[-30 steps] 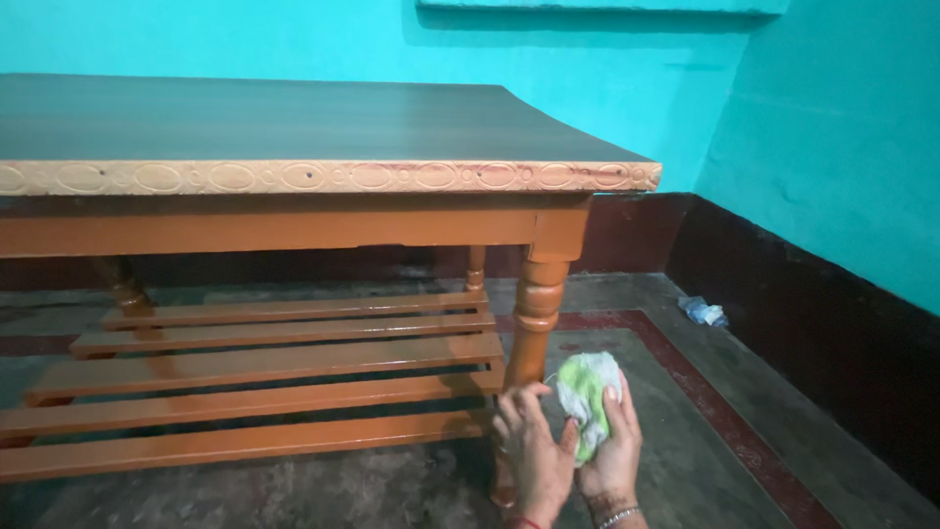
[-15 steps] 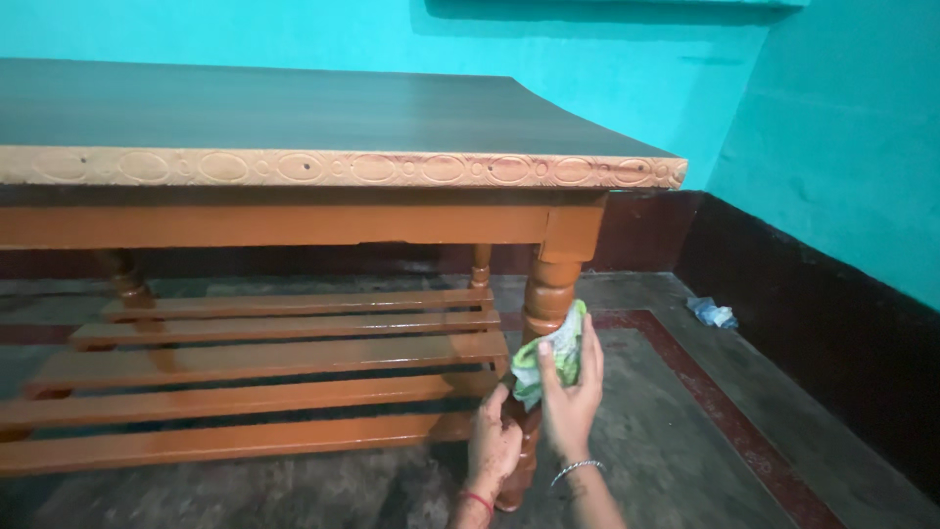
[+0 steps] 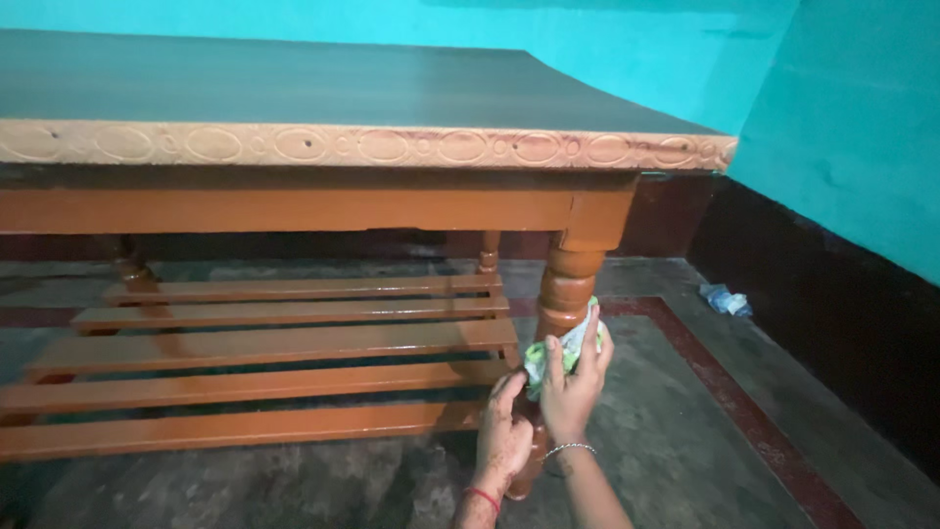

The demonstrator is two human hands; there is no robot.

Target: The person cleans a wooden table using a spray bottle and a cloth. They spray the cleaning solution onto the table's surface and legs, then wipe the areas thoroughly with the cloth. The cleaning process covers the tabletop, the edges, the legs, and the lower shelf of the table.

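Your right hand is clenched on a green-and-white cloth, pressing it against the turned leg under the near right corner of the surface. Your left hand sits lower on the same leg, fingers wrapped loosely round it, holding nothing else.

To wipe this leg well, wrap the cloth round the turning rather than dabbing its front. The rings and grooves likely hold dust, so push a fold into each groove and twist. Keep the left hand where it is to steady the leg, and work downward so loosened dirt falls onto parts not yet cleaned. The back of the leg is hidden from you, so go by feel there.

The slatted shelf lies just left of the leg. A crumpled bit of litter lies on the floor by the right wall.
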